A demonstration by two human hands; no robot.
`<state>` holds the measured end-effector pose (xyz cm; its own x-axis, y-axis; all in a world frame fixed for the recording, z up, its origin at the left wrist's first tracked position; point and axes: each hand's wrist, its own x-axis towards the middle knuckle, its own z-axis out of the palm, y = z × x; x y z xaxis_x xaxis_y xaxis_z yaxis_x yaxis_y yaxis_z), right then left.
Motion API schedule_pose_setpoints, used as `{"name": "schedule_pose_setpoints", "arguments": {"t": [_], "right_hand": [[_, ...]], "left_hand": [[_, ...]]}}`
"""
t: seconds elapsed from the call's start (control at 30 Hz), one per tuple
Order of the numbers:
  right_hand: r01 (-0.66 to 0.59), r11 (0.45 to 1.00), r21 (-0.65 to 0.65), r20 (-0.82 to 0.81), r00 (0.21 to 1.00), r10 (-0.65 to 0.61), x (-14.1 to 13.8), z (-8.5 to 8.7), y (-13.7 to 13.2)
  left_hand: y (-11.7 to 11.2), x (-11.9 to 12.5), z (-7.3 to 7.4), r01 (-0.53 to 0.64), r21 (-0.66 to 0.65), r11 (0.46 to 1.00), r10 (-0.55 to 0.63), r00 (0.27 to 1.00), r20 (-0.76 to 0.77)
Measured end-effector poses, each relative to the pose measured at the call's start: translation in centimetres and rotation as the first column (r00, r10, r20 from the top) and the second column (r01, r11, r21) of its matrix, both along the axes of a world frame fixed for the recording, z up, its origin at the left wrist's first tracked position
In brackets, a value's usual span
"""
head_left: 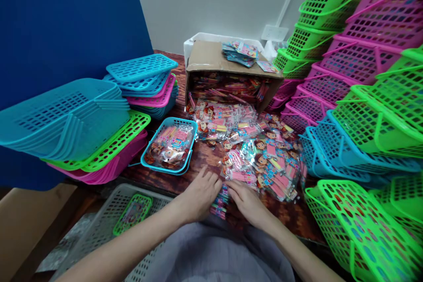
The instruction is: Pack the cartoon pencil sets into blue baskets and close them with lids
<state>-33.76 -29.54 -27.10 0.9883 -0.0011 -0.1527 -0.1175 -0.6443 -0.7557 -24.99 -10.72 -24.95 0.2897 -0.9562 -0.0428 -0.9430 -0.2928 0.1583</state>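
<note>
At the table's front edge, close to the body, is a stack of thin multicoloured packets (219,202), partly hidden by my hands. My left hand (202,191) grips its left side with bent fingers. On the other side my right hand (245,200) has its fingers curled against the far end of the stack. Just beyond lies a loose heap of clear packets (244,141) with pink sticks and a cartoon figure. To the left a small blue basket (189,163) contains similar clear packets.
A cardboard box (206,56) full of packets lies behind the heap, with flat cards (240,52) on top. Nested blue baskets (89,114) and lids (142,68) stand left. Tall stacks of filled baskets (358,53) line the right. A grey crate (115,198) sits below, left.
</note>
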Motion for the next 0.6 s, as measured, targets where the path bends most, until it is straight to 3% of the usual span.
{"name": "schedule_pose_setpoints", "arguments": {"t": [0.1, 0.23, 0.27, 0.4, 0.43, 0.5, 0.53, 0.6], "right_hand": [[0.111, 0.984, 0.143, -0.033, 0.994, -0.107, -0.4, -0.1, -0.2], [0.142, 0.882, 0.449, -0.164, 0.984, -0.075, -1.0, 0.7, -1.8], [0.162, 0.864, 0.477, -0.179, 0.98, -0.085, -1.2, 0.8, -2.3], [0.409, 0.813, 0.415, -0.23, 0.911, -0.341, -1.2, 0.7, -4.8], [0.407, 0.819, 0.405, -0.229, 0.912, -0.34, -1.0, 0.6, -5.5], [0.392, 0.837, 0.383, -0.184, 0.92, -0.346, -0.6, 1.1, -6.6], [0.372, 0.85, 0.374, -0.159, 0.928, -0.336, -0.4, 1.6, -7.0], [0.339, 0.875, 0.345, -0.128, 0.941, -0.314, 0.0, 2.9, -7.5]], "left_hand": [[-0.1, 0.2, -0.6, 0.016, -0.049, 0.999, -0.018, 0.999, -0.047], [0.3, -0.1, -1.3, -0.036, -0.039, 0.999, 0.032, 0.996, -0.083], [0.3, -0.3, -1.4, -0.048, -0.031, 0.998, 0.045, 0.995, -0.089], [0.4, -0.4, -1.3, -0.08, -0.057, 0.995, 0.069, 0.981, -0.181], [0.5, -0.3, -1.1, -0.111, -0.068, 0.991, 0.093, 0.97, -0.224], [1.1, -0.4, -0.3, -0.243, -0.1, 0.965, 0.191, 0.91, -0.367], [1.6, -0.7, 0.3, -0.341, -0.126, 0.932, 0.246, 0.846, -0.473], [3.2, -1.7, 1.5, -0.547, -0.184, 0.817, 0.26, 0.633, -0.729]]}}
